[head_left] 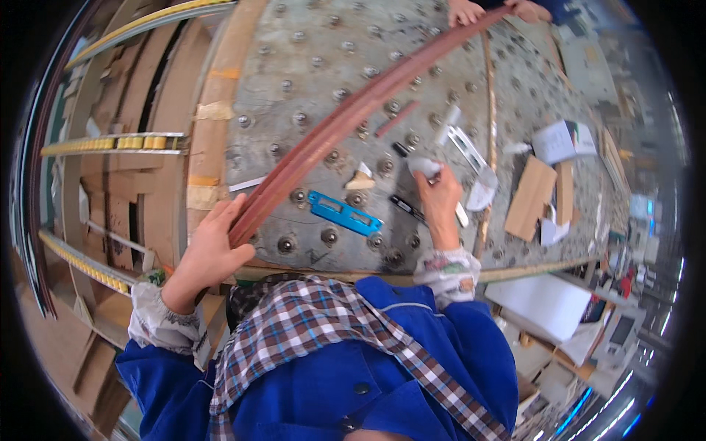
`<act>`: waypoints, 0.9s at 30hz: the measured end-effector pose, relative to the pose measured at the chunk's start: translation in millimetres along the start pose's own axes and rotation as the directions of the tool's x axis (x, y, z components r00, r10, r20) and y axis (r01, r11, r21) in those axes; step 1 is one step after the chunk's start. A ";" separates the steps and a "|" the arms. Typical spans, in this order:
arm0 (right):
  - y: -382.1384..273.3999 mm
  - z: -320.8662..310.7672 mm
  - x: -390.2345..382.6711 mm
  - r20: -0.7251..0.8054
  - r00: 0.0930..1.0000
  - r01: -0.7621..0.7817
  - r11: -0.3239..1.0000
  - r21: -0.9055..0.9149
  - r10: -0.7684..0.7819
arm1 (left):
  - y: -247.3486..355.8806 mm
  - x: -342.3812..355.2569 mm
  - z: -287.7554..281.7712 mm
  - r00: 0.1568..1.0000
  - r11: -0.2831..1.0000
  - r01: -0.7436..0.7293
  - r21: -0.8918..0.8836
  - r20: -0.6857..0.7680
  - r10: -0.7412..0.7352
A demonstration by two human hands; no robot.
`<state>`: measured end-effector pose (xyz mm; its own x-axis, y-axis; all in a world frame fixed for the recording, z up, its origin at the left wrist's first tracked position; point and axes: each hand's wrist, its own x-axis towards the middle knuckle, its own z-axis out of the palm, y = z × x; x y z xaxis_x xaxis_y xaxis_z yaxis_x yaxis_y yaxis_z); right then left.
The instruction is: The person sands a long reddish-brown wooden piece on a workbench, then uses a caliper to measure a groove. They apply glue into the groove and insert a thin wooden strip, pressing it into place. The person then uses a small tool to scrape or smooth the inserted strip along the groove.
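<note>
A long reddish-brown profile strip [331, 132] runs slantwise over the table, from near left to far right. My left hand [209, 242] grips its near end, fingers over one side and thumb on the other. In my closed right hand [440, 195] is a small white rounded object [421, 166]; my fingers partly hide it, and I cannot make out its kind. A black marker-like item [407, 208] lies beside that hand. Between my hands sits a blue slotted plate [344, 213]. At the strip's far end are another person's hands [465, 12].
Metal ball rollers stud the grey table [316, 92]. Beyond my right hand lie a pale slotted plate [468, 151], a short red strip [396, 119] and a white box [563, 142] near cardboard pieces [531, 197]. A rack with yellow rollers [114, 143] stands at left.
</note>
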<state>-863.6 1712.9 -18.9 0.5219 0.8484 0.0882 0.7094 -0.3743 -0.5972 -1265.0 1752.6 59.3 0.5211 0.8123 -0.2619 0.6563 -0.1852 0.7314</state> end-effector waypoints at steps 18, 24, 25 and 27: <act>21.5 -12.7 -84.8 -0.148 0.960 0.228 0.970 -0.082 -0.238 | -1.3 15.6 -10.4 0.998 0.993 0.014 -0.117 0.063 -0.007; 15.7 -13.8 -106.2 -0.069 0.978 0.186 0.974 -0.133 -0.196 | -0.4 13.8 -13.1 0.992 0.981 0.090 -0.172 0.106 -0.072; 13.2 -20.4 -105.9 -0.044 0.980 0.186 0.970 -0.157 -0.195 | -4.3 15.7 -10.9 0.991 0.980 0.088 -0.179 0.116 -0.068; 20.0 -27.2 -100.7 -0.103 0.979 0.154 0.967 -0.202 -0.178 | -3.4 17.8 -11.7 0.989 0.980 0.093 -0.176 0.133 -0.070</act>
<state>-889.0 1609.8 -18.1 0.4336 0.8581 0.2749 0.8623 -0.3066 -0.4030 -1264.3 1774.1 59.5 0.5415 0.7426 -0.3942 0.5960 -0.0083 0.8030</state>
